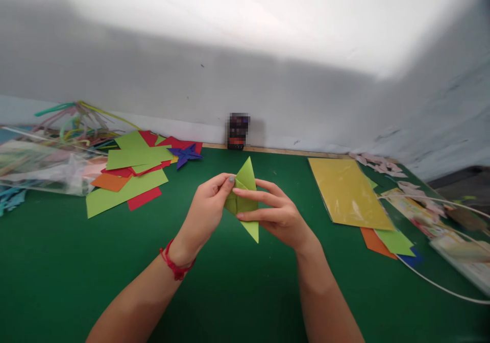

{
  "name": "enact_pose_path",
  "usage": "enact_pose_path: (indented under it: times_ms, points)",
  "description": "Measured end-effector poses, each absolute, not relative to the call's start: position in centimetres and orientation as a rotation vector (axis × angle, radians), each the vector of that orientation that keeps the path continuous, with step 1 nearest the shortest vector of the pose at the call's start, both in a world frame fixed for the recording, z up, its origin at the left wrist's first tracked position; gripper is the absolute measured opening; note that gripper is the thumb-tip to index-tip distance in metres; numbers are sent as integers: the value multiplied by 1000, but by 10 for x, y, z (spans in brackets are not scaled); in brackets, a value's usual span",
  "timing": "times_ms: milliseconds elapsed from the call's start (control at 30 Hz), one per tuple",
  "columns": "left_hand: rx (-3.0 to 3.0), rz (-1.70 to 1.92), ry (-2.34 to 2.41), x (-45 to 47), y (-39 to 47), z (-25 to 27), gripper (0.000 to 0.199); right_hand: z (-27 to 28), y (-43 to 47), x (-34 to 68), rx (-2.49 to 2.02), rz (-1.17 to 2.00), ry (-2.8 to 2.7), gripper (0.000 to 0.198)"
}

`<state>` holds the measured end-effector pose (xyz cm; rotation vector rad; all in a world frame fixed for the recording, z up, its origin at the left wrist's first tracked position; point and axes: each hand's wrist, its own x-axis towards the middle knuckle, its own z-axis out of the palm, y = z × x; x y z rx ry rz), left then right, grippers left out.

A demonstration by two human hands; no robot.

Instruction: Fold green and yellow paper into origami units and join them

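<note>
A folded piece of light green paper (pixel 248 175) is held up over the green table, with one pointed tip upward and another downward. My left hand (pixel 213 200) pinches its left edge between thumb and fingers. From the right, my right hand (pixel 278 210) grips it too, two fingers lying across the front face and the rest partly behind. The fingers cover part of the folds in the middle. A red cord bracelet circles my left wrist.
Loose green, red and orange paper sheets (pixel 130 195) and a blue folded paper star (pixel 186 155) lie at the left, beside a clear plastic bag (pixel 49 172). A yellow paper pack (pixel 348 192) and a white cable (pixel 432 280) are at the right. A pixelated dark object (pixel 238 131) stands against the wall.
</note>
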<state>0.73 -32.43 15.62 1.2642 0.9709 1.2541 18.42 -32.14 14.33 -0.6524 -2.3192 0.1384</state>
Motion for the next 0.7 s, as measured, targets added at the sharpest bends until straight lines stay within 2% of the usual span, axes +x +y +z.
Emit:
enact_pose_path:
  times_ms: [700]
  points:
    - [1265,1213,991,5,-324,156,28,143,-324,182,-740,74,-2275,26]
